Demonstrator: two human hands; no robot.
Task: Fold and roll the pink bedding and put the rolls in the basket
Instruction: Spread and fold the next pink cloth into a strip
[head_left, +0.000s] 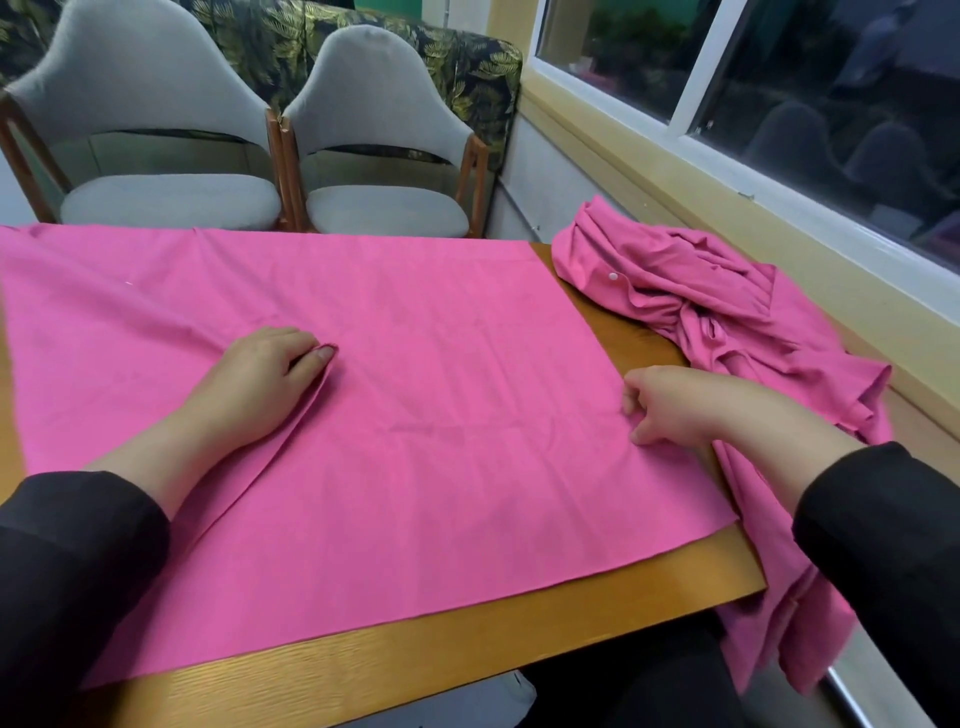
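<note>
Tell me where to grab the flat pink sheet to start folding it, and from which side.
Grip the sheet along its right edge, where the right hand already pinches it, coming from the right. That edge lies free on bare table, so fingers can likely slip under it. The left hand pinches a ridge mid-sheet. Keep clear of the crumpled pile just beyond.

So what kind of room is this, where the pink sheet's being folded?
Probably a dining or sitting corner of a home or small venue: a wooden table with two grey upholstered chairs pushed up to it, a leaf-print sofa behind them, and a window along the right wall.
</note>
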